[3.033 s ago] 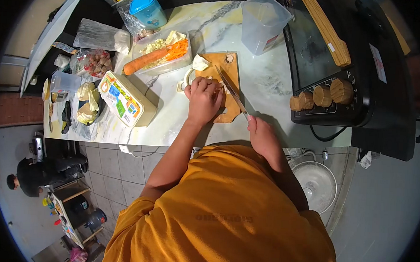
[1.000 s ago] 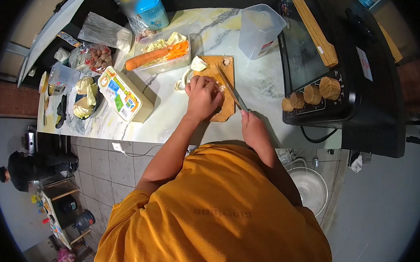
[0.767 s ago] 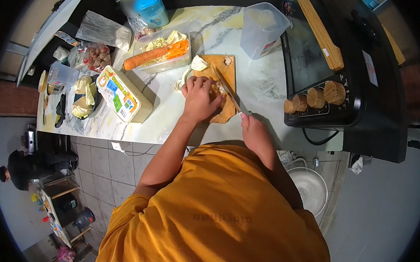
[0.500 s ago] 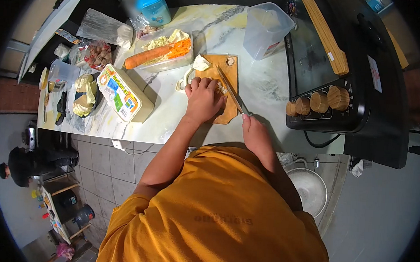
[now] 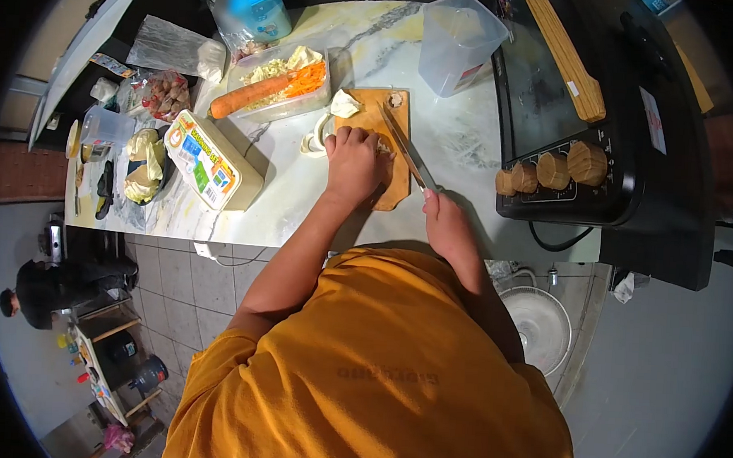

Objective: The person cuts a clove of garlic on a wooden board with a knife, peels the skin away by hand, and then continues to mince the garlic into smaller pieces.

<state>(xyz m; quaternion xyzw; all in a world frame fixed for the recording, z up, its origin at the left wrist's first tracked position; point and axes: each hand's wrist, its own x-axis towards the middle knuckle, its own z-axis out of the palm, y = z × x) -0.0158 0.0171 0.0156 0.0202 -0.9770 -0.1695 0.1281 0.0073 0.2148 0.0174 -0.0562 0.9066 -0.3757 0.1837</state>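
My left hand (image 5: 356,166) rests on the wooden cutting board (image 5: 395,196), fingers curled down over pale food that it mostly hides. Small pale pieces show at its right edge. In my right hand (image 5: 447,223) is the handle of a knife (image 5: 401,141); its long blade slants up and left across the board, just right of my left hand. A chunk of cabbage (image 5: 345,104) lies at the board's upper left corner, and a small pale brownish piece (image 5: 395,99) is at its upper right. A white curved object (image 5: 311,141) sits left of the board.
A clear tub (image 5: 317,100) holds shredded vegetables and a carrot (image 5: 249,98). Nearby are a lidded ice-cream-type box (image 5: 208,161), cabbage (image 5: 141,176), a bag of reddish bulbs (image 5: 166,94) and a clear container (image 5: 459,47). A black stove (image 5: 563,198) stands right. Another person (image 5: 57,287) is far left.
The view has shifted slightly, moving the counter a little left and up. My left hand is turned slightly, with its thumb less visible. The knife remains in my right hand.
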